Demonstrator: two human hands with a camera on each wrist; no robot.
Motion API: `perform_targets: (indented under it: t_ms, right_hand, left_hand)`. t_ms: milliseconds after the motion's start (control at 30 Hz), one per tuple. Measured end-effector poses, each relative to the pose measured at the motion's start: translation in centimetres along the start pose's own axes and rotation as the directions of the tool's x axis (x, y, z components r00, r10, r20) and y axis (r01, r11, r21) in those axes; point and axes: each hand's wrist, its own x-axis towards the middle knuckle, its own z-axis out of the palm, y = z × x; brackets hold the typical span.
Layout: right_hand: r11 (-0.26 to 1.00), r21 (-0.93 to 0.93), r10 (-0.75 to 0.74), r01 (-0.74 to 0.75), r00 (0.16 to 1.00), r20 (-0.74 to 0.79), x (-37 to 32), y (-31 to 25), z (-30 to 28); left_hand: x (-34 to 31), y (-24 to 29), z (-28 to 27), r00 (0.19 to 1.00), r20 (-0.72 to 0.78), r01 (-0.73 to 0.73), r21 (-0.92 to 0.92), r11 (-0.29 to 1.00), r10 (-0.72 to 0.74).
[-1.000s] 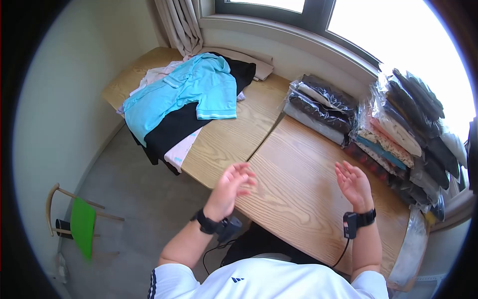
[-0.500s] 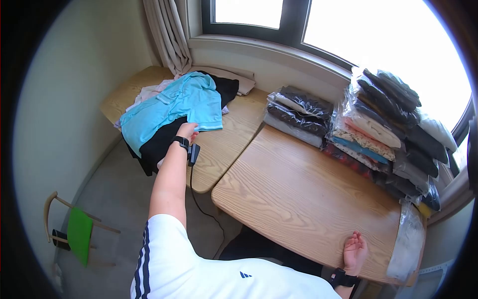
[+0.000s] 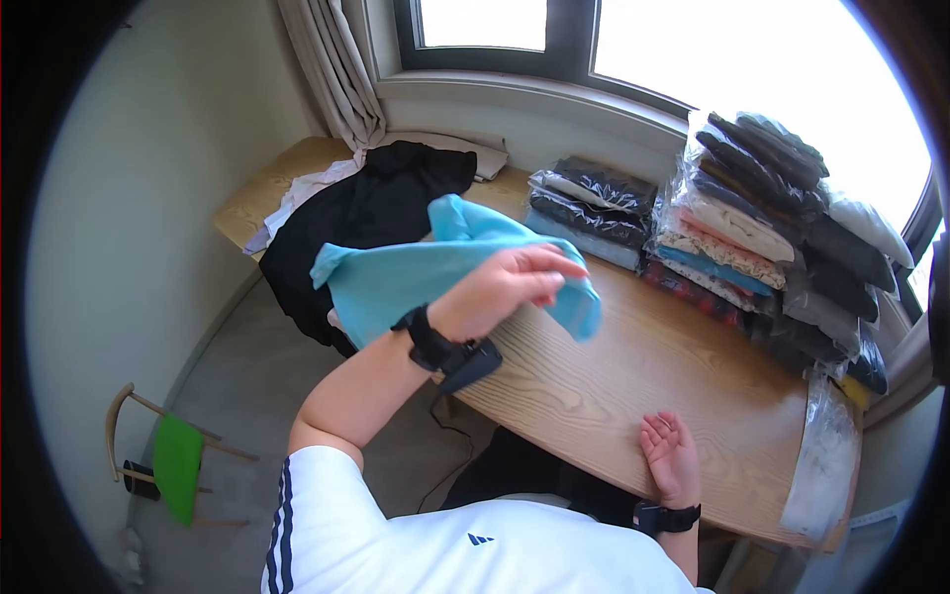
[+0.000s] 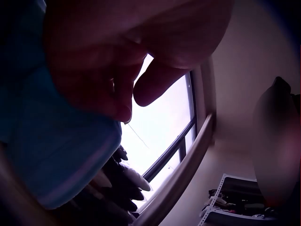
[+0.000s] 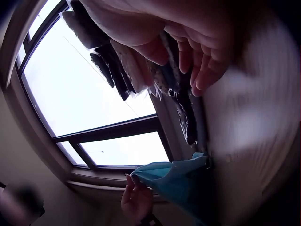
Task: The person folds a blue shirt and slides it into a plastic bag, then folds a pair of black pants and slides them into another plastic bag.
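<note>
A light-blue short-sleeved shirt point(image 3: 396, 282) hangs from my left hand point(image 3: 495, 292), which grips it by a part near the sleeve above the wooden table. In the left wrist view the blue cloth point(image 4: 51, 155) drapes beside the curled fingers. The right wrist view shows the shirt point(image 5: 174, 179) stretched out from the pinching left hand point(image 5: 136, 200). Over the table's near part, my right hand point(image 3: 673, 460) is palm up with loosely bent fingers and holds nothing.
Black clothing point(image 3: 366, 203) lies over pale garments on the left table. Bagged folded clothes stand in a low stack point(image 3: 594, 203) and a taller stack point(image 3: 752, 238) by the window. Plastic bags point(image 3: 821, 455) lie at the right edge. A green-seated chair point(image 3: 178, 470) is on the floor at left.
My left hand reached to the pile at left, took hold of the blue shirt and drew it rightward and nearer, uncovering the black clothing. The right hand dropped toward the table's front edge.
</note>
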Motion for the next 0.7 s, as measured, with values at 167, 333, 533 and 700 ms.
perform_targets:
  t_ms: [167, 333, 533, 700]
  right_hand:
    - [0.982, 0.165, 0.062, -0.088, 0.986, 0.155, -2.0, 0.6, 4.4]
    - [0.990, 0.105, 0.102, -0.095, 0.993, -0.065, -2.8, 0.3, 0.0]
    - [0.995, 0.078, -0.052, 0.069, 0.979, -0.195, -4.2, -0.8, -2.8]
    - [0.989, 0.093, -0.084, 0.114, 0.957, -0.279, -6.4, -2.7, -4.8]
  left_hand:
    - [-2.4, -2.5, 7.2, 0.884, 0.398, 0.219, 0.114, 0.969, -0.247]
    - [-1.0, -6.5, 3.7, 0.913, 0.048, 0.386, 0.220, 0.896, -0.405]
    - [-2.1, -8.7, 3.5, 0.942, 0.080, 0.151, 0.767, 0.623, -0.327]
    - [-5.8, -10.7, 3.8, 0.962, -0.032, 0.146, 0.900, 0.411, -0.271]
